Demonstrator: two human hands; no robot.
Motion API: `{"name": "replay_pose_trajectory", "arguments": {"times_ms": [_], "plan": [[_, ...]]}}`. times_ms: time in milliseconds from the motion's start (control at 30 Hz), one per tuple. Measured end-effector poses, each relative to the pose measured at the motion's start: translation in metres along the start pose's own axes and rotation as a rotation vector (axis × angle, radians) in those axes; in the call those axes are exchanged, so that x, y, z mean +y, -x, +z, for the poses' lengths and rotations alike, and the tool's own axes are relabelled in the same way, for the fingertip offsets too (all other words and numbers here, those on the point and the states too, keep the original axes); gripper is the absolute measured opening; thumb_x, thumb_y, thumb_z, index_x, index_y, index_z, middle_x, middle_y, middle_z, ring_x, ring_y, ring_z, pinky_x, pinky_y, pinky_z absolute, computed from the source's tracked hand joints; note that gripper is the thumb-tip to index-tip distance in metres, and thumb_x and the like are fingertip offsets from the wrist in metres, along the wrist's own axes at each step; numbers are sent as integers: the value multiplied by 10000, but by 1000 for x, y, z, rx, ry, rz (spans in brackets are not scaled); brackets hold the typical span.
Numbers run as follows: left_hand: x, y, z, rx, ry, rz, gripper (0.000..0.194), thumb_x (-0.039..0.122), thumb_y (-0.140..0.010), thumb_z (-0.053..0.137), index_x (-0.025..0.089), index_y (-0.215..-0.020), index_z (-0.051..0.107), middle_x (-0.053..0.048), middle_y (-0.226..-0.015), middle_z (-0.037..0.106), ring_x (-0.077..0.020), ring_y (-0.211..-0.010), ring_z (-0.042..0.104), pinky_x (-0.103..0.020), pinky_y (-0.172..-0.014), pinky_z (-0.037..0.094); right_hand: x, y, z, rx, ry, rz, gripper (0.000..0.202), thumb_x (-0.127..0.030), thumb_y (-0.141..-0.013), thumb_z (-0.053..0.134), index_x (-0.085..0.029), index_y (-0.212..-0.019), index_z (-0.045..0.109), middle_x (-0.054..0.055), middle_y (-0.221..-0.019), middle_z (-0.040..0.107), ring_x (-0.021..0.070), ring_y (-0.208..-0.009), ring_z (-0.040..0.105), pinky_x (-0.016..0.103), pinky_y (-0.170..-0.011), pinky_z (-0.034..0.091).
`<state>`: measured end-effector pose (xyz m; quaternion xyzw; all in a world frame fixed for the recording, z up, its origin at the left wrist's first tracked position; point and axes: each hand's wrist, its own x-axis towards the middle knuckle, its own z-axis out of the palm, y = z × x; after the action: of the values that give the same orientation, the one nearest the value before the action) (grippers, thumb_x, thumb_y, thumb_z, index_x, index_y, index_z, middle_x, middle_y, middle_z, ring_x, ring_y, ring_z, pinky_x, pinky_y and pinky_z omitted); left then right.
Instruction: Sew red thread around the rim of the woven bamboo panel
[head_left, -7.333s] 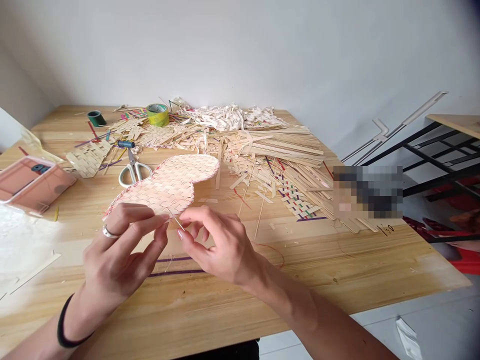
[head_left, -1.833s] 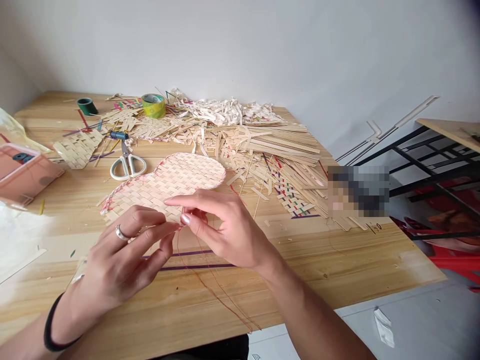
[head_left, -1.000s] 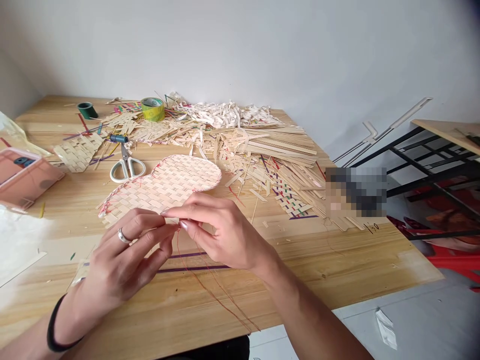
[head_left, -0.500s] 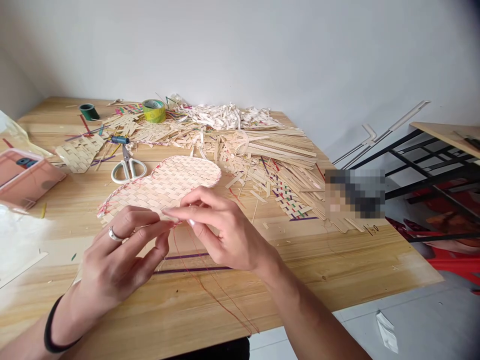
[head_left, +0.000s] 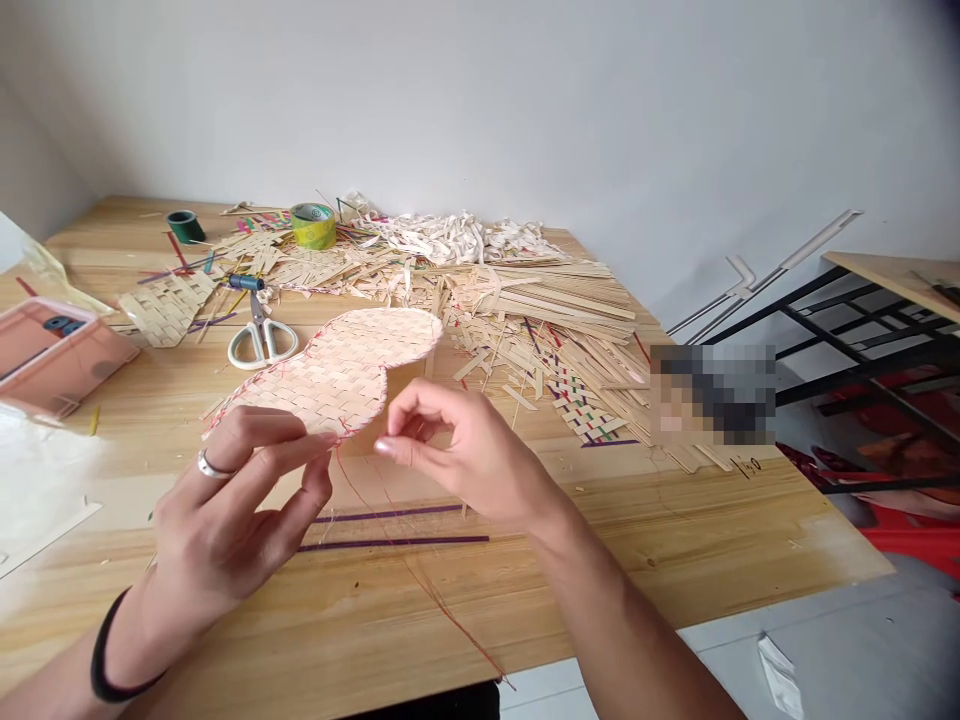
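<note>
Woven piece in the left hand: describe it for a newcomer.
Start at the wooden table; near its front is the left hand, wearing a ring. It holds the edge of a pale woven piece narrowed at the middle. Unlike the plain woven scrap left of the scissors, it has red stitching along its rim.

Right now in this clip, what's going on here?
A person's left hand pinches the near edge of a woven panel edged partly in red. The right hand is just off that edge, thumb and forefinger close together; whether they hold anything is unclear. Red thread trails from the panel toward the table's near edge.
</note>
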<state>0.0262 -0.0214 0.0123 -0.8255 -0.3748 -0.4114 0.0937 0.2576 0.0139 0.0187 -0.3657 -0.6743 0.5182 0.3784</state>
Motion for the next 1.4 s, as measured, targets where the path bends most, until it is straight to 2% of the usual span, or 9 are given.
{"name": "replay_pose_trajectory", "arguments": {"times_ms": [133,267,433,667,1000,1200,1333,1400], "plan": [[0,1,1,-5,4,18,226,41,-918,698,192,-1084,670,-17,-955,671,-145,-837,680,-278,-795,542,1,-2,3,-163,-118,110,185,-298,-888,837,-153,-947,738,31,-916,756,147,-853,692,278,-804,557],[-2,2,0,-21,-4,21,212,53,-915,704,188,-1076,675,-20,-968,679,-146,-848,688,-269,-804,546,2,-2,3,-222,-211,154,351,-419,-832,897,-148,-997,748,42,-925,769,155,-853,711,282,-808,557],[-3,3,1,-12,4,25,220,51,-910,705,187,-1081,677,-19,-968,683,-146,-844,687,-269,-804,547,3,-3,2,-198,-215,124,347,-462,-881,842,-141,-985,759,59,-964,766,151,-869,696,274,-798,543],[-2,2,0,-28,5,27,214,33,-920,691,175,-1077,662,-23,-976,665,-139,-857,672,-267,-814,537,4,-2,8,-145,-197,105,198,-332,-928,775,-137,-949,759,41,-916,745,128,-821,661,254,-771,513],[-3,5,5,-41,32,41,186,70,-947,683,171,-1100,652,-29,-985,649,-145,-878,668,-275,-840,533,-1,-2,-4,-222,192,32,92,-229,-968,704,-165,-902,713,3,-839,714,116,-726,628,228,-680,471],[-8,4,1,37,-7,7,215,35,-906,706,170,-1067,657,-31,-974,659,-157,-868,670,-293,-845,532,2,-3,-7,-251,408,-57,131,-115,-934,680,-157,-810,686,0,-785,688,114,-709,583,236,-688,420],[-9,3,1,65,-6,-10,209,45,-907,702,179,-1061,656,-26,-967,661,-156,-856,672,-288,-825,531,7,-2,-22,-320,586,38,160,-54,-888,630,-159,-774,669,-14,-731,660,107,-664,543,243,-665,373],[-10,3,2,77,4,-23,203,57,-913,697,188,-1063,657,-22,-957,660,-156,-842,675,-288,-810,532,5,1,-37,-292,619,115,147,-87,-895,608,-166,-779,654,-12,-741,660,116,-674,549,251,-670,375]]}}
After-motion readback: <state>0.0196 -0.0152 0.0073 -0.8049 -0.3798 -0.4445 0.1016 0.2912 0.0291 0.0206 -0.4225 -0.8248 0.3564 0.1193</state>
